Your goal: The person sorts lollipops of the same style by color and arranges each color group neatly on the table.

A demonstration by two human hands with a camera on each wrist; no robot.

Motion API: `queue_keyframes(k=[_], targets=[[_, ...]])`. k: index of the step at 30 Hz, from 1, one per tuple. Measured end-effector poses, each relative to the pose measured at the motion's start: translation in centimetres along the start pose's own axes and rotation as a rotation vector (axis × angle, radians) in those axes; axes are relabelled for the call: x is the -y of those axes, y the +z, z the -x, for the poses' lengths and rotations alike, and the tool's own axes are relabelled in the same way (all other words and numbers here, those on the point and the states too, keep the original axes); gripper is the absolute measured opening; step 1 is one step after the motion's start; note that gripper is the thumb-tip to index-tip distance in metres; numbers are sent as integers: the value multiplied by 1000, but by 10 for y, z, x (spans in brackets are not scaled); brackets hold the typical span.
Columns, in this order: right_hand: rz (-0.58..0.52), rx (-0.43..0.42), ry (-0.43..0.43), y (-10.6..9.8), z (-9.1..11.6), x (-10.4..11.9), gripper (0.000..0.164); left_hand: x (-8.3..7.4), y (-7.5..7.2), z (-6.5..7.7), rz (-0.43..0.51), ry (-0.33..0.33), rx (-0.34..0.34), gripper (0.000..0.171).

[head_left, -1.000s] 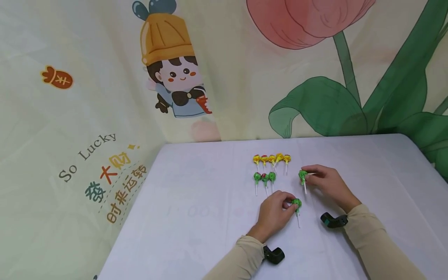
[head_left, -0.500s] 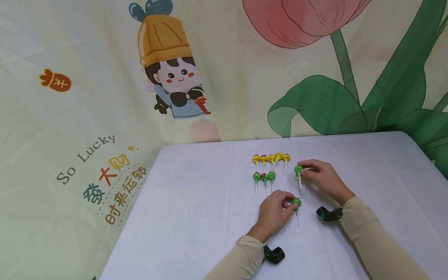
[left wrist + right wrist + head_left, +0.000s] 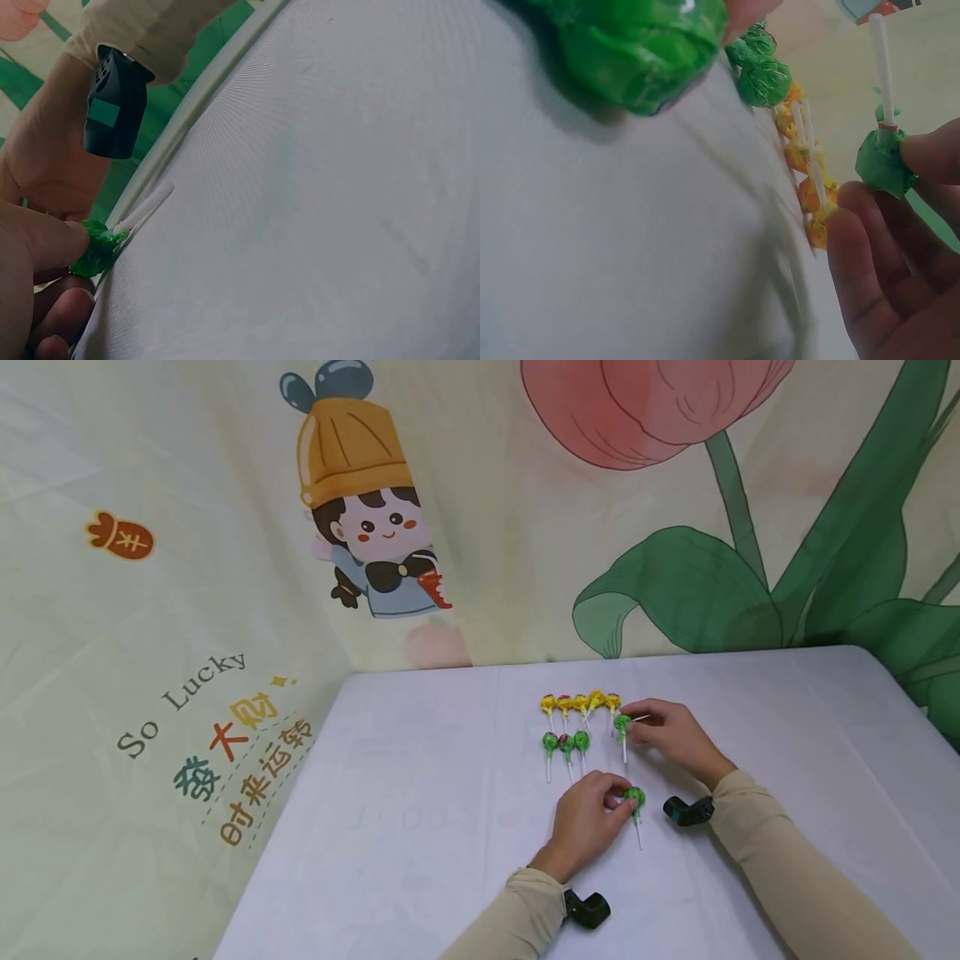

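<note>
My left hand [image 3: 588, 818] pinches the green-wrapped head of a lollipop [image 3: 636, 797] near the front of the group, its white stick pointing toward me. The same lollipop [image 3: 96, 249] shows between thumb and fingers in the left wrist view, its stick close over the cloth. My right hand [image 3: 675, 735] pinches another green lollipop [image 3: 622, 725] by its head, just right of the rows. In the right wrist view this lollipop [image 3: 885, 161] is held between thumb and fingertips, above the tabletop. Three green lollipops [image 3: 566, 742] lie side by side, partly behind my left hand.
Behind the green ones, a row of several yellow lollipops [image 3: 581, 703] lies with sticks toward me. A white cloth covers the table [image 3: 420, 860]. A printed curtain [image 3: 510, 527] hangs along its back edge. Each wrist wears a black camera [image 3: 688, 811].
My right hand has moved left with its green lollipop, ending close to the right end of the yellow row. My left hand stays in place, pinching its lollipop.
</note>
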State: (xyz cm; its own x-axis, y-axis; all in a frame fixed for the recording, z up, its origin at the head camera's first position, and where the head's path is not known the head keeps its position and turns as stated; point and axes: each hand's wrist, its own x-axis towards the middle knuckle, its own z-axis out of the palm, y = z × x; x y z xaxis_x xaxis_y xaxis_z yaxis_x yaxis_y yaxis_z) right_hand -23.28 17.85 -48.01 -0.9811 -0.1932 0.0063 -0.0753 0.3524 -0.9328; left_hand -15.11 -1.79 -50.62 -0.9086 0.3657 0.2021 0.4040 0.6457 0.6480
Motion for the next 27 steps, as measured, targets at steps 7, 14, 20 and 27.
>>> queue_keyframes(k=[7,14,20,27], targets=[[38,16,12,6,-5,4,32,0,3,0,-1,22,-10,17],[157,-2,-28,16,-6,10,31,0,2,1,-17,16,-7,17],[231,-15,-70,24,-9,14,29,0,1,1,-23,44,-17,16],[275,-14,-99,31,-14,17,28,2,0,1,-20,51,-18,16]])
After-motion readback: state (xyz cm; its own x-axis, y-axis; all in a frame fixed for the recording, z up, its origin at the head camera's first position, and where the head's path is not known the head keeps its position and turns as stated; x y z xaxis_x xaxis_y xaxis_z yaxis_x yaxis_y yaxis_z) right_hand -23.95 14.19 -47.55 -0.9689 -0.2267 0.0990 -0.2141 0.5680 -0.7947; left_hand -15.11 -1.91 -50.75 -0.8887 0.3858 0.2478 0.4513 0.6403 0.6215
